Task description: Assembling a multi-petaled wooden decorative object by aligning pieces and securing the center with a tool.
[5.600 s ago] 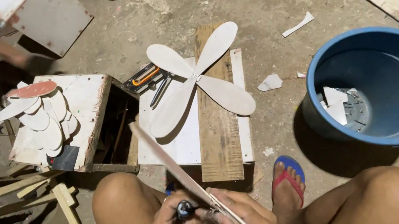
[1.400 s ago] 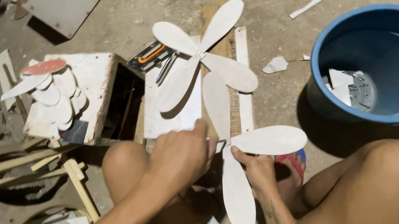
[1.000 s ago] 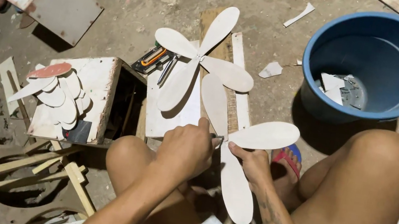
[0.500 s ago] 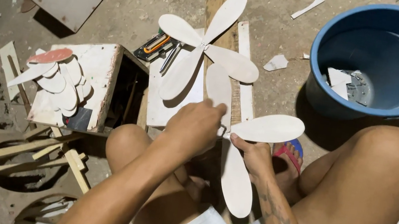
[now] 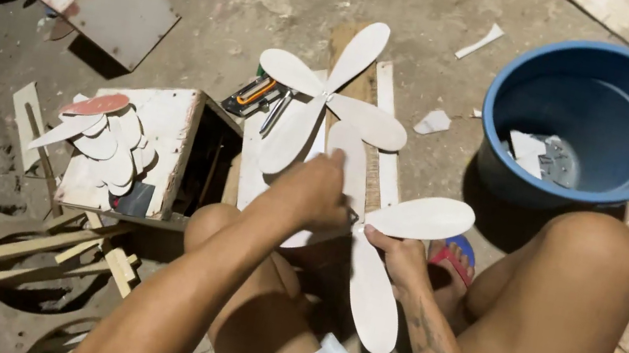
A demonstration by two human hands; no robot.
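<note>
My left hand (image 5: 316,194) has slid up over the hub of the flower (image 5: 383,249), fingers clenched there. My right hand (image 5: 399,256) still pinches its centre, so the petals stay spread.

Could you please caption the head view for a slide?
Both hands, left hand and right hand, grip a four-petal wooden cutout.

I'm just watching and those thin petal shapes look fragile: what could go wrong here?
The left hand and right hand both pinch the hub of the wooden flower; its long thin petals might snap under pressure. It is held in the air above the knees, so it could twist or slip. The pliers lie out of easy reach.
</note>
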